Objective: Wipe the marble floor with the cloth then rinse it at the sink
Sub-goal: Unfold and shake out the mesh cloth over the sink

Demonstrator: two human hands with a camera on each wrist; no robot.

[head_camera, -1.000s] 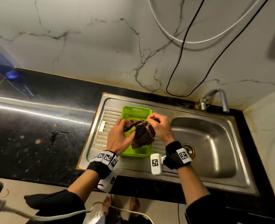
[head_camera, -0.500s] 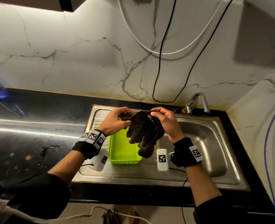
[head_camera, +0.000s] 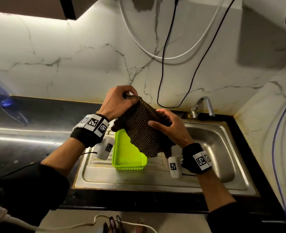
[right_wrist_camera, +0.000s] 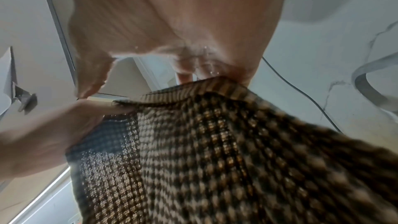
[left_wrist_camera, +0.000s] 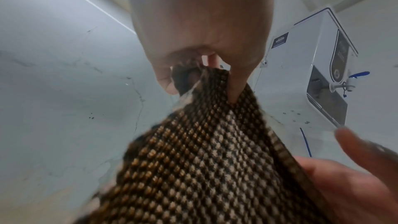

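A brown checked cloth (head_camera: 139, 128) hangs spread out in the air above the steel sink (head_camera: 211, 148) and its drainboard. My left hand (head_camera: 120, 100) pinches the cloth's upper left corner, raised high near the wall. My right hand (head_camera: 168, 122) grips the cloth's upper right edge, lower and closer to the basin. In the left wrist view the cloth (left_wrist_camera: 206, 159) runs down from pinching fingers (left_wrist_camera: 237, 89). The right wrist view shows the cloth (right_wrist_camera: 215, 151) held under curled, wet fingers (right_wrist_camera: 189, 67).
A green plastic basket (head_camera: 128, 158) stands on the drainboard under the cloth. The tap (head_camera: 201, 105) rises at the sink's back right corner. Black and white cables (head_camera: 165, 52) hang on the marble wall. A black counter (head_camera: 29, 140) lies to the left. A water purifier (left_wrist_camera: 318, 67) is mounted on the wall.
Both hands lifted the cloth out of the green basket and pulled it open; the left hand went higher. The head view tilted up toward the wall.
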